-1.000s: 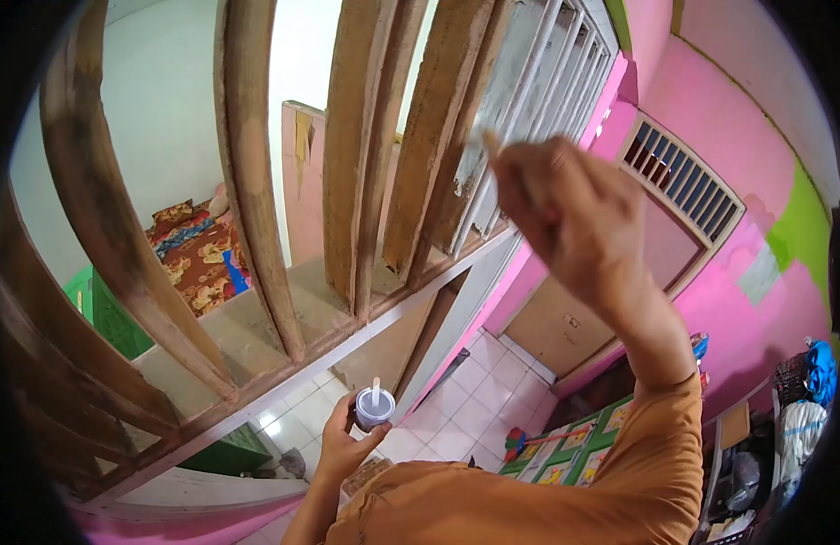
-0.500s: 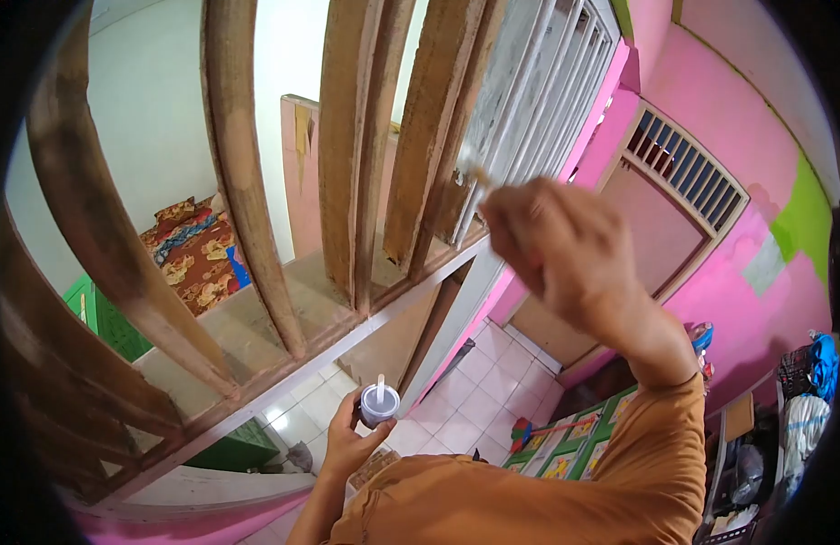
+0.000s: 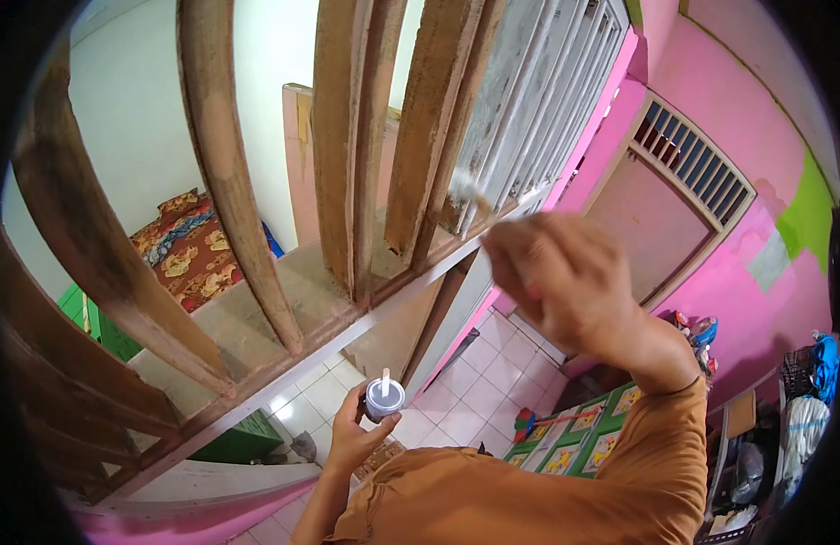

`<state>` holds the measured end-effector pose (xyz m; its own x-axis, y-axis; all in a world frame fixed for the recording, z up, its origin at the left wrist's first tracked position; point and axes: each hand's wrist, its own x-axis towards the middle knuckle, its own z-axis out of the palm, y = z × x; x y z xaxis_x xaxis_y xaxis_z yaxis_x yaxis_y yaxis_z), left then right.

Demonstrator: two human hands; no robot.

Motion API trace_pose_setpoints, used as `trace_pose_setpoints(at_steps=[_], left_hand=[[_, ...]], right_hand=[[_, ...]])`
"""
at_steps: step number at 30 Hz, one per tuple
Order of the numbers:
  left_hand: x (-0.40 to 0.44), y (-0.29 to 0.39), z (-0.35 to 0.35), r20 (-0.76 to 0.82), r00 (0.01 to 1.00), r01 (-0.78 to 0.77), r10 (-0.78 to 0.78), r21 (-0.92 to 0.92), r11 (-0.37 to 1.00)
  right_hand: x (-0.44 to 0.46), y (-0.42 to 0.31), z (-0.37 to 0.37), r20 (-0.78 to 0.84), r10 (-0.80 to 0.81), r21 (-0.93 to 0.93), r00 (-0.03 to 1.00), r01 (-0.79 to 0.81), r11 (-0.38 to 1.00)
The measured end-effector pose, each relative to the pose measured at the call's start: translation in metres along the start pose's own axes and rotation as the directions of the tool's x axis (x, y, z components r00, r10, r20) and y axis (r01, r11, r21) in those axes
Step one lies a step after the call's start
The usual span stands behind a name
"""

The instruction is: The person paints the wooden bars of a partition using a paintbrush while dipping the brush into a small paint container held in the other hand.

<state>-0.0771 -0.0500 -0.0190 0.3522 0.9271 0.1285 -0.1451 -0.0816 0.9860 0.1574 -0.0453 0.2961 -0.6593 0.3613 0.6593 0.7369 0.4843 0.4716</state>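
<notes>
My right hand (image 3: pixel 565 277) is closed around a paintbrush (image 3: pixel 480 207), whose pale, blurred tip is at the lower part of a partly whitened slat (image 3: pixel 479 136). Whether the bristles press on the wood I cannot tell. Lower down, my left hand (image 3: pixel 354 440) grips a small paint can (image 3: pixel 374 414) with greyish-white contents and a light flat stick (image 3: pixel 385 380) standing in it. Left of the brush rise bare brown wooden slats (image 3: pixel 420 136), set on a ledge (image 3: pixel 302 272) with a white-edged front.
White-painted slats (image 3: pixel 551 118) continue to the right, toward a pink wall (image 3: pixel 701 109) and a door (image 3: pixel 651 213). A green cabinet (image 3: pixel 574 436) with picture panels stands below. Through the slats shows a bed (image 3: pixel 193 259). Shelves (image 3: pixel 756 454) hold bags at far right.
My right hand and the brush have moved slightly down along the slat. The left hand still holds the can, and the view has shifted a little.
</notes>
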Motion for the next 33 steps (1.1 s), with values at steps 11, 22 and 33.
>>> trace_pose_setpoints(at_steps=[11, 22, 33], left_hand=[[0.002, 0.004, 0.002, 0.016, 0.999, 0.029, -0.028, -0.008, 1.000], [0.003, 0.002, 0.001, 0.018, 1.000, 0.006, -0.006, 0.009, 1.000], [0.004, 0.002, -0.002, 0.004, 1.000, 0.015, -0.015, 0.015, 1.000]], right_hand=[[0.010, 0.010, 0.007, -0.091, -0.012, -0.028, 0.996, 0.009, 1.000], [0.000, 0.000, 0.012, -0.014, -0.007, 0.001, 1.000, 0.007, 1.000], [-0.024, -0.007, 0.015, -0.065, 0.002, -0.019, 0.998, -0.003, 1.000]])
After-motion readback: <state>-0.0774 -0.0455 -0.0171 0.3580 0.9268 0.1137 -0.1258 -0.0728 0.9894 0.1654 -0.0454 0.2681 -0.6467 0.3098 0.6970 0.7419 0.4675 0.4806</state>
